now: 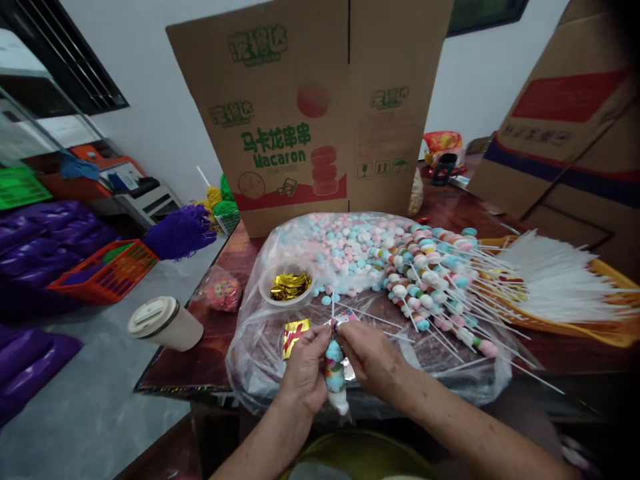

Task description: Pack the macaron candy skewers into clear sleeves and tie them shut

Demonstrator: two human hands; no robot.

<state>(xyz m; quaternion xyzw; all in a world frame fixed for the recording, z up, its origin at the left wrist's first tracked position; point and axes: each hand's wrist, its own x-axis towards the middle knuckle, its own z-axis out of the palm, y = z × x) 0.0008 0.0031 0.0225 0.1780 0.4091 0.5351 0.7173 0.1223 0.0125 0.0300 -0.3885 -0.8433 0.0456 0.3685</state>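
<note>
A candy skewer (335, 373) of blue, pink, white and green sweets in a clear wrapper hangs between my hands, its white stick pointing up and away. My left hand (304, 368) is closed around the skewer's upper left side, thumb and finger pinching near the wrapper's neck. My right hand (373, 360) pinches the same neck from the right; whether a tie is between its fingers cannot be made out. A gold and red packet (295, 337) lies just left of my hands. A bowl (265, 287) of gold twist ties (290, 285) stands beyond it.
A clear plastic sheet (250, 353) holds loose pastel sweets (350, 243) and a heap of finished skewers (433, 273). An orange basket (565, 327) of white sticks (555, 280) stands right. A lidded cup (165, 323) is near the left edge; a tall carton (300, 120) is behind.
</note>
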